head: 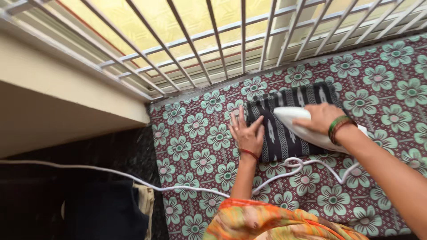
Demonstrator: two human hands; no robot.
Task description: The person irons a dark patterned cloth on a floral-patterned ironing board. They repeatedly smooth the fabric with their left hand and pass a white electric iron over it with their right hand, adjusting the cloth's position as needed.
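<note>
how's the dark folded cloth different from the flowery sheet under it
The dark folded cloth is black with small white woven motifs; the flowery sheet is maroon with big green flowers. The cloth is a small folded piece, the sheet spreads over the whole surface. The white iron in the right hand sits on the cloth; the left hand rests partly on both. Both lie flat.

One camera sits on the person's head and looks steeply down and a little forward, tilted so the window grille [213, 49] runs slanted across the top. It is close: the forearms enter from the bottom and right edges, and the left hand [247, 133] and right hand [321, 118] lie near the middle. The flowered cloth [195, 151] fills the centre and right, the sill and dark floor [89, 155] the left. With only this view, no part of the scene is shared
</note>
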